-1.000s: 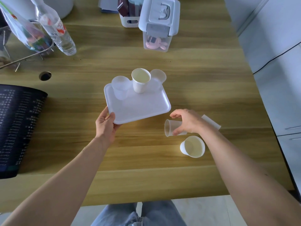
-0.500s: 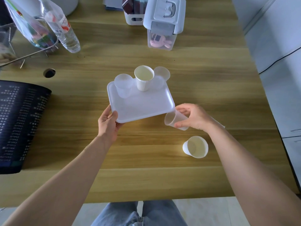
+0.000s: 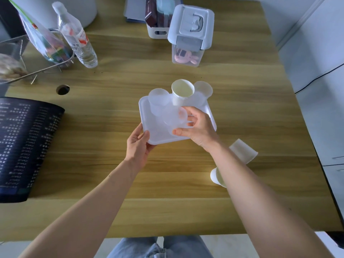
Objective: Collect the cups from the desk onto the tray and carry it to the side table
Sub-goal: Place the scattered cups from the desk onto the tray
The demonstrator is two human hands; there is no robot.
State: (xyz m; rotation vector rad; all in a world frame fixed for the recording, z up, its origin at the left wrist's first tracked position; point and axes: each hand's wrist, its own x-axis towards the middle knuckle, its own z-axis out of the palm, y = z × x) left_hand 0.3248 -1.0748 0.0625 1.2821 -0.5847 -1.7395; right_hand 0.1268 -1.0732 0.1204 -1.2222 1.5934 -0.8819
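A white tray [image 3: 150,134] lies on the wooden desk [image 3: 242,112]. My left hand [image 3: 137,146] grips its near left corner. At the tray's far edge stand a clear cup [image 3: 157,102], a white paper cup [image 3: 182,91] and another clear cup [image 3: 202,92]. My right hand [image 3: 198,127] holds a clear plastic cup [image 3: 174,118] over the middle of the tray. Off the tray, a white paper cup [image 3: 243,150] lies on its side and another paper cup [image 3: 216,176] stands partly hidden by my right forearm.
A black mesh bin [image 3: 26,146] stands at the left. At the back are a water bottle [image 3: 78,40], a wire rack with a bag [image 3: 41,45], a lidded clear box [image 3: 189,34] and a white organiser [image 3: 158,25]. White cabinets [image 3: 320,81] border the desk's right edge.
My right hand lifted the clear cup from the desk and carried it left and away over the tray. The paper cup lying on its side behind that hand came into view.
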